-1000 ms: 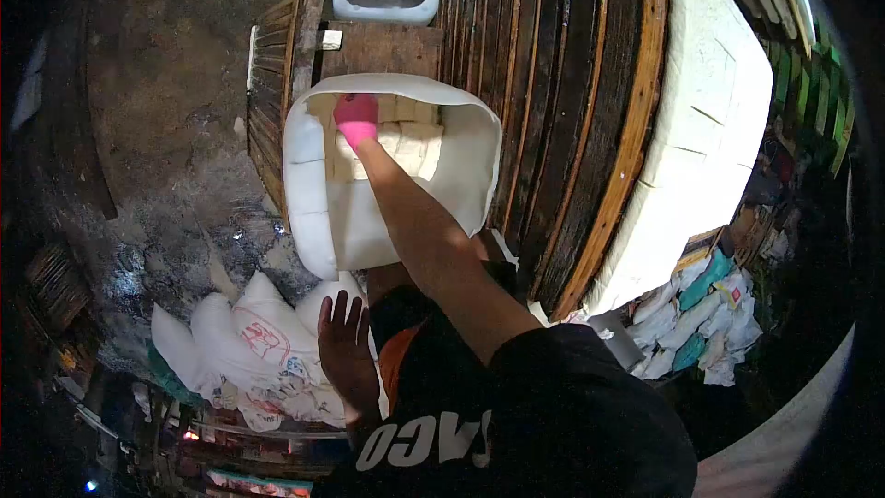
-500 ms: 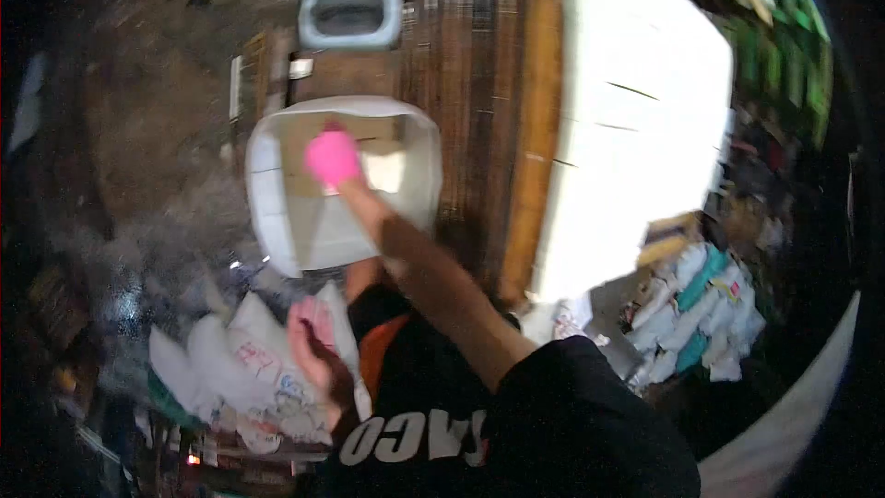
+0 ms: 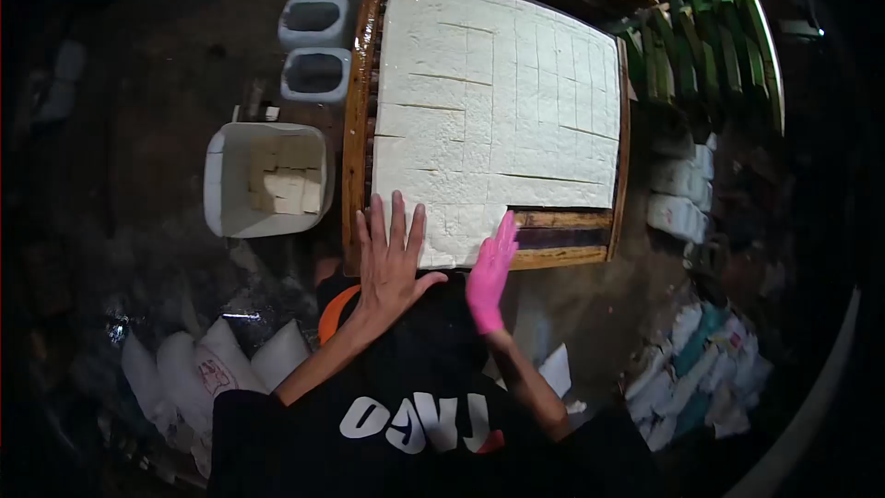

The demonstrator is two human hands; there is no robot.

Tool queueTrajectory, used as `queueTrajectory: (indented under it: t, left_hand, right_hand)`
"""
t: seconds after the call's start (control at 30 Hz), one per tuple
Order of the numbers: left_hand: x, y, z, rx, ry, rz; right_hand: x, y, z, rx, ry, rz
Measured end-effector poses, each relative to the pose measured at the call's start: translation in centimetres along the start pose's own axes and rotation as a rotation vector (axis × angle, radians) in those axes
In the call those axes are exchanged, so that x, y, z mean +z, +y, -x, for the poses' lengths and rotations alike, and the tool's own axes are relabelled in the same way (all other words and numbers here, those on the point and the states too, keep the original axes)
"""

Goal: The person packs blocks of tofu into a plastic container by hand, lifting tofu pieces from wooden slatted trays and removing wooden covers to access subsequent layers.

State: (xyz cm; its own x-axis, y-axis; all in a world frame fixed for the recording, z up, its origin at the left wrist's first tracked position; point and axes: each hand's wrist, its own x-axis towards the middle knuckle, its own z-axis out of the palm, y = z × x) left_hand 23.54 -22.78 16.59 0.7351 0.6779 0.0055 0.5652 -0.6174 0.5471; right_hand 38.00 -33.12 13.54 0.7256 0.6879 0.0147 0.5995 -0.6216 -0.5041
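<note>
The left hand (image 3: 392, 263), bare, was spread out flat over the near left corner of a large white slab (image 3: 498, 111), its fingers (image 3: 398, 226) straight, parted and gripping nothing, with the thumb pointing out toward the right hand. The outermost finger lay over the wooden rail at the slab's left side; whether the palm pressed down could not be told. The right hand (image 3: 491, 277), in a pink glove, was held on edge beside the slab's cut side, its fingers straight, close together and empty, the tips near the inner corner where a section was missing; contact there was unclear. The slab covered most of a slatted wooden table (image 3: 562, 255), whose bare slats showed at the near right, and its top was scored with long lines and short cuts. Left of the table stood a white tub (image 3: 221, 189) with pale blocks (image 3: 290, 180) packed in its bottom, and beyond it three pale containers (image 3: 313, 39) in a row. Full white sacks (image 3: 217, 364) lay at the lower left, a heap of white and green bags (image 3: 701, 369) at the lower right, and green slats (image 3: 728, 37) leaned at the far right.
</note>
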Motion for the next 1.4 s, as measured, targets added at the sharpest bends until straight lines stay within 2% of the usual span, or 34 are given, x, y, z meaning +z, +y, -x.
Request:
queueTrajectory:
  t: [0.03,0.07,0.13,0.17,0.23,0.27,0.3,0.37,0.4,0.43,0.5,0.53,0.57,0.63,0.67,0.7,0.77,0.8,0.83,0.9,0.93,0.97,1.0,1.1,1.17,1.2,1.23,1.27,1.3,1.37,1.4]
  left_hand:
    - [0.2,0.4,0.0,-0.075,0.015,-0.030]
    - [0.4,0.5,0.0,-0.147,0.032,-0.059]
    - [1.3,0.0,0.4,-0.130,0.090,-0.018]
    - [1.7,-0.2,0.6,-0.106,0.144,0.055]
    - [2.0,0.0,0.6,-0.098,0.174,0.000]
    - [2.2,0.0,0.6,-0.089,0.189,0.042]
    - [2.4,0.0,0.6,-0.080,0.206,0.084]
    - [2.7,-0.2,0.7,-0.094,0.242,0.116]
    - [2.6,-0.2,0.7,-0.092,0.220,0.119]
    - [2.5,-0.3,0.7,-0.089,0.198,0.121]
    - [2.1,0.0,0.6,-0.110,0.210,0.142]
    - [1.7,0.2,0.7,-0.107,0.186,0.080]
    - [1.3,0.4,0.8,-0.104,0.160,0.020]
    - [0.7,1.1,0.8,-0.120,0.141,-0.047]
    - [0.3,1.7,0.6,-0.097,0.066,-0.108]
    - [-0.1,2.1,0.1,-0.079,-0.003,-0.176]
    - [-1.0,3.1,-0.4,-0.017,-0.068,-0.171]
    - [-2.5,3.7,-0.5,-0.050,-0.039,-0.056]
    - [-3.8,4.2,-0.5,-0.072,-0.010,0.061]
    - [-4.5,4.8,-0.6,-0.173,0.298,0.368]
    - [-4.9,4.5,-0.8,-0.244,0.350,0.478]
    - [-6.2,3.9,-1.0,-0.335,0.350,0.779]
    - [-6.5,2.4,-1.2,-0.397,0.409,0.842]
    - [-6.2,-5.6,-1.6,-0.625,0.582,1.025]
    - [-1.8,-15.1,-1.3,-0.721,0.642,1.184]
    - [-2.7,-18.2,-0.7,-0.928,0.497,1.147]
    - [-3.4,-21.0,-0.2,-1.128,0.339,1.094]
    - [-1.8,-24.3,-0.1,-1.221,0.253,1.033]
    - [0.4,-27.3,-0.5,-1.307,0.171,0.969]
    - [3.1,-30.8,-2.1,-1.364,0.066,0.881]
    - [5.1,-32.4,-2.7,-1.352,-0.050,0.830]
  right_hand:
    - [-0.8,-0.6,-0.2,-0.015,-0.008,-0.031]
    - [-1.4,-1.1,-0.5,0.156,-0.036,-0.418]
    - [-1.8,0.7,-1.5,0.495,-0.167,-1.202]
    - [-4.4,0.2,-3.3,0.616,-0.356,-1.262]
    - [-4.1,4.3,-5.9,0.766,-0.726,-1.492]
    - [-4.4,3.8,-7.4,0.834,-0.947,-1.558]
    - [-4.1,3.3,-8.5,0.822,-0.964,-1.567]
    - [-3.5,2.3,-10.1,0.918,-1.286,-1.615]
    - [-2.8,2.0,-10.2,0.863,-1.216,-1.583]
    - [-1.2,2.1,-10.1,0.853,-1.241,-1.581]
    - [2.4,2.4,-9.5,0.851,-1.174,-1.901]
    - [3.2,2.8,-9.0,0.818,-1.258,-2.193]
    - [2.7,2.4,-8.6,0.820,-1.277,-2.186]
    - [0.5,1.5,-7.6,0.823,-0.938,-1.808]
    - [0.5,2.9,-7.2,0.832,-0.804,-1.741]
    - [-0.4,3.7,-6.8,0.868,-0.757,-1.793]
    - [-0.7,5.9,-5.9,0.800,-0.483,-1.766]
    - [-1.1,7.5,-6.2,0.565,-0.354,-1.588]
    - [-5.3,0.8,-5.8,0.619,-0.570,-1.797]
    - [-6.5,-6.4,-5.6,0.658,-0.635,-1.765]
    - [-6.6,-9.4,-5.6,0.696,-0.671,-1.738]
    - [-6.3,-12.2,-5.5,0.736,-0.699,-1.711]
    - [-5.5,-14.7,-5.3,0.778,-0.721,-1.683]
    - [3.6,-20.3,-4.2,0.719,-0.933,-1.610]
    - [13.5,-23.3,-3.1,0.649,-1.097,-1.578]
    - [18.0,-23.9,-2.7,0.631,-1.143,-1.560]
    - [21.9,-24.0,-2.4,0.689,-1.106,-1.513]
    - [25.6,-23.4,-2.0,0.767,-0.964,-1.421]
    - [26.4,-24.9,-2.1,0.914,-0.989,-1.485]
    - [34.1,-21.7,-2.3,0.975,-0.669,-1.437]
    - [38.0,-18.7,-2.3,0.996,-0.642,-1.425]
